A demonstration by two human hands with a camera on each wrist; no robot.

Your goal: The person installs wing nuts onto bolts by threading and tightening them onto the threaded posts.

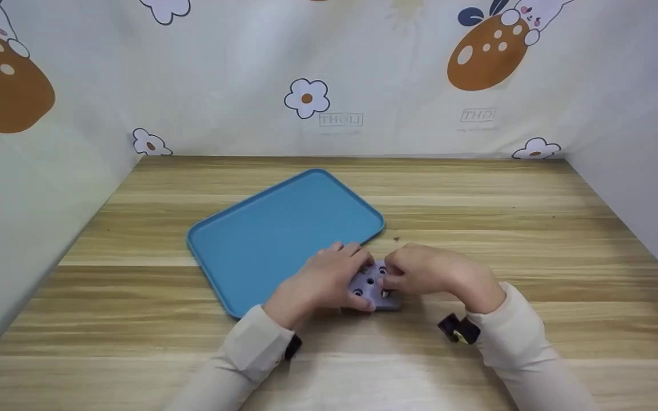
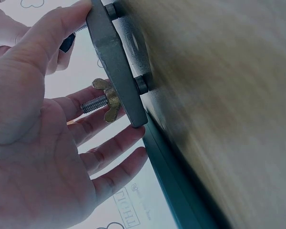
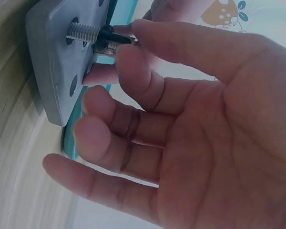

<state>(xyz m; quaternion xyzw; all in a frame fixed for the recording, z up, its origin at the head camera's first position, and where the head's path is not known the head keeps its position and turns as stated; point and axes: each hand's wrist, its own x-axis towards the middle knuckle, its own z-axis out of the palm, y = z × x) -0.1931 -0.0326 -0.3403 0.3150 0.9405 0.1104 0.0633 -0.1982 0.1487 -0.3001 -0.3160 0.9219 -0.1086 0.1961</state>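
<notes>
A grey metal plate (image 1: pixel 370 289) with several round holes lies on the table, raised on bolt heads (image 2: pixel 142 85) beneath it. My left hand (image 1: pixel 329 277) grips it, thumb on the near edge and fingers at the far side. One bolt carries a brass wing nut (image 2: pixel 112 99), which stands inside the left hand's grasp, between palm and plate. Out of another hole rises a threaded bolt (image 3: pixel 82 32) with a black wing nut (image 3: pixel 105 40) partway up. My right hand (image 1: pixel 429 268) pinches that black nut between thumb and index finger; its other fingers are loosely bent.
Just left of the plate, a blue tray (image 1: pixel 283 222) lies at an angle, its near right edge passing behind the left hand. Wrist cameras (image 1: pixel 459 329) are strapped on both wrists. A patterned curtain (image 1: pixel 386 74) stands along the back of the wooden table (image 1: pixel 506 240).
</notes>
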